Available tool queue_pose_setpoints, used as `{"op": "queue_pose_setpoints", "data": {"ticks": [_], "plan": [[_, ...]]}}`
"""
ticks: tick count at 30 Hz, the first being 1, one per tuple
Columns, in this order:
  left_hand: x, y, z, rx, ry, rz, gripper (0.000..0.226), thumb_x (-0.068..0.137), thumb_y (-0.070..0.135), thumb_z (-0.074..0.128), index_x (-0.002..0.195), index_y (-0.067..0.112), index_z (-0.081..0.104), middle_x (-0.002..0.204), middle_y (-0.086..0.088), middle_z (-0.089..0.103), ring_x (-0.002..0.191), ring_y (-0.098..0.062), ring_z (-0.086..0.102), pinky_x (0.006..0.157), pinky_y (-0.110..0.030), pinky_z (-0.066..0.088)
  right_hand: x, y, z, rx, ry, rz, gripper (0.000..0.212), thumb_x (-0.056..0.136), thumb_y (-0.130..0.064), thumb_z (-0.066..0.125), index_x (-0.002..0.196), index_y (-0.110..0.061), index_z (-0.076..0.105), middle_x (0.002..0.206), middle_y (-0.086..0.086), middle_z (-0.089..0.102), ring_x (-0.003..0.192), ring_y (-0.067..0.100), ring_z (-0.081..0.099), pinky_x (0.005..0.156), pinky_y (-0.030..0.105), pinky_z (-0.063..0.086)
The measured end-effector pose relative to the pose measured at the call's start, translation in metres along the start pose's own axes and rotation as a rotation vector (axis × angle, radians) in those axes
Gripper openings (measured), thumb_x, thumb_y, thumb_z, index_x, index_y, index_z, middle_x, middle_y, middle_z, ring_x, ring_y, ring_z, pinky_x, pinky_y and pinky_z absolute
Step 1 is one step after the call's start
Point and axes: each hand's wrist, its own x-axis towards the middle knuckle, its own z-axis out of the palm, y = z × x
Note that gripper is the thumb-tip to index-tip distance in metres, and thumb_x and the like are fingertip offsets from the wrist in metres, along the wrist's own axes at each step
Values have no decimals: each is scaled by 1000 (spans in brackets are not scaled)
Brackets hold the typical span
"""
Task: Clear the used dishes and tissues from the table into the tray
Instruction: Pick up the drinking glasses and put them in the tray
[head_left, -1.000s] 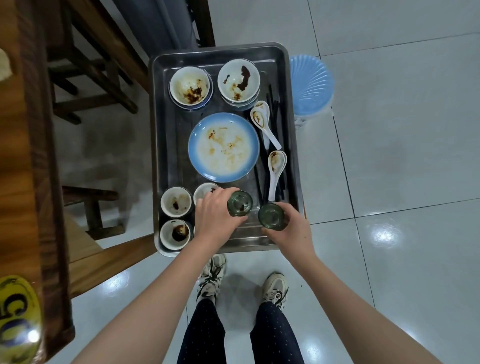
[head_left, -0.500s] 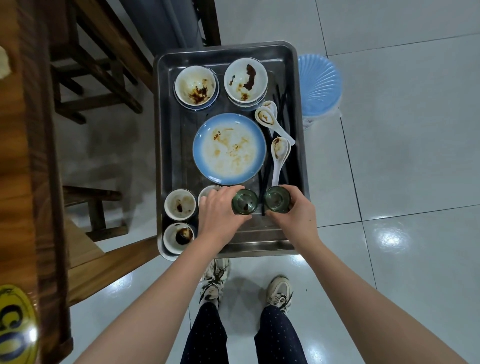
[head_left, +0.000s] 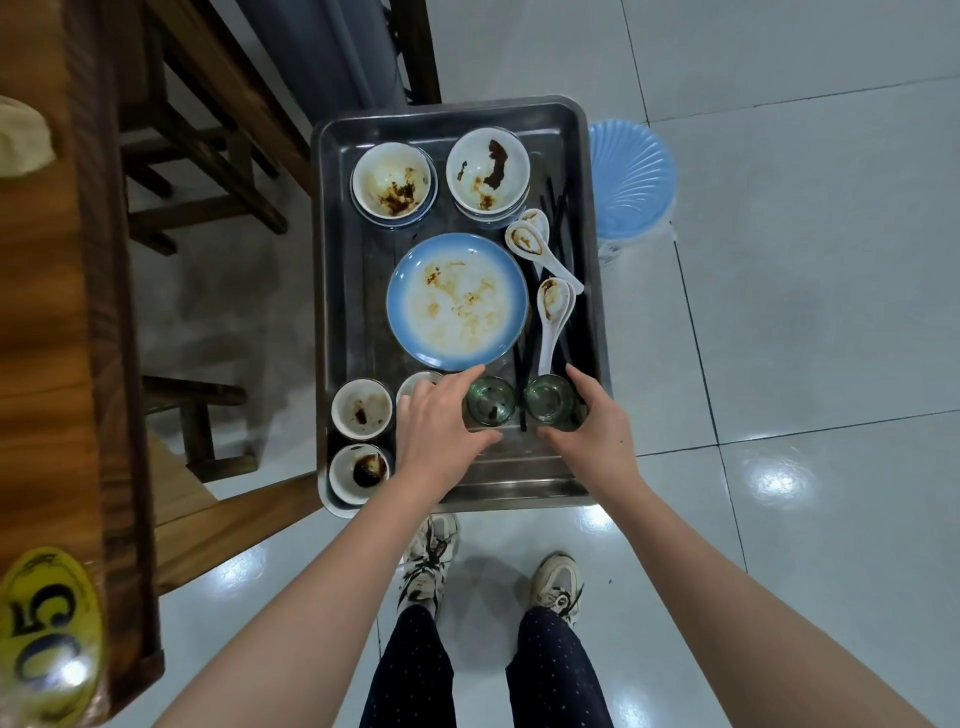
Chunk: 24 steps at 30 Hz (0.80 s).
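A steel tray (head_left: 323, 260) holds two stained white bowls (head_left: 392, 179) (head_left: 488, 169), a blue-rimmed plate (head_left: 457, 301), white spoons (head_left: 553, 306), black chopsticks (head_left: 563, 208) and small sauce cups (head_left: 362, 409). Two green glasses stand side by side at the tray's near end. My left hand (head_left: 436, 431) curves around the left glass (head_left: 491, 400), fingers spread and loosened. Around the right glass (head_left: 549, 397), my right hand (head_left: 597, 431) is spread the same way. A crumpled pale tissue (head_left: 21, 140) lies on the wooden table (head_left: 52, 312) at far left.
Wooden chairs (head_left: 208, 130) stand between the table and the tray. A blue plastic stool (head_left: 631, 182) sits just right of the tray. A yellow number tag (head_left: 47, 634) is on the table's near corner. Glossy tiled floor lies to the right; my feet are below the tray.
Both hands carried the green glasses forward over the tray's near edge and set them down. The fingers have since loosened from a tight grip.
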Motion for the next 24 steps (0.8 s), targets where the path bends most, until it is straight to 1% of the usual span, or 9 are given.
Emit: {"op": "queue_pose_setpoints", "data": {"ticks": [4,6,8,11,14,16,19,21,24], "plan": [[-8,2,-18,-16,-18,-42,76,74,41,77,140,34,41,131,7,56,123,-21,43,99,-39,30,-12,-12,-20,-32,24,0,72,75,0,70,139,-22,45,132,-6,56,116,3,49,76,-6,30],[-14,5,-31,-100,-15,-93,70,79,33,75,140,34,41,135,7,53,125,-19,43,102,-40,29,-22,-23,-34,-45,37,-21,68,77,0,68,138,-20,47,132,-6,56,114,0,48,76,-8,28],[-22,12,-49,-258,9,-144,64,82,23,72,138,35,43,138,8,51,127,-17,42,105,-39,33,-31,-40,-50,-64,51,-47,63,78,-1,66,137,-18,49,132,-6,56,117,3,49,86,-3,29],[-38,26,-86,-377,49,-157,59,87,12,66,137,34,45,141,7,48,130,-16,42,107,-37,34,-50,-72,-72,-92,34,-95,61,79,-1,67,135,-15,50,132,-3,57,122,12,50,98,16,33],[-62,45,-132,-404,98,-154,56,87,8,64,135,34,47,139,7,50,126,-16,47,106,-32,36,-79,-109,-89,-60,17,-136,58,79,-5,69,132,-20,52,127,-9,58,114,5,52,93,15,35],[-81,57,-164,-466,143,-176,55,87,8,64,133,35,49,135,5,53,123,-20,50,105,-34,41,-100,-135,-98,-61,-2,-159,57,79,-10,70,131,-27,52,123,-14,58,107,5,54,90,16,36],[-112,71,-215,-486,216,-161,53,87,8,64,134,30,51,136,7,53,127,-15,46,106,-33,38,-128,-179,-109,-54,-22,-252,53,81,-7,69,127,-27,54,121,-17,57,112,4,51,92,16,34],[-132,77,-245,-510,263,-155,53,87,8,65,135,26,50,137,6,53,128,-13,46,108,-33,37,-143,-207,-115,-67,-31,-320,50,82,-6,68,126,-24,55,120,-14,57,114,6,51,94,17,35],[-161,79,-288,-534,354,-167,51,87,9,66,134,23,52,135,6,54,124,-12,48,101,-26,38,-163,-250,-118,-106,-33,-374,47,86,-11,65,129,-27,53,124,-9,57,116,10,51,96,22,36]]}}
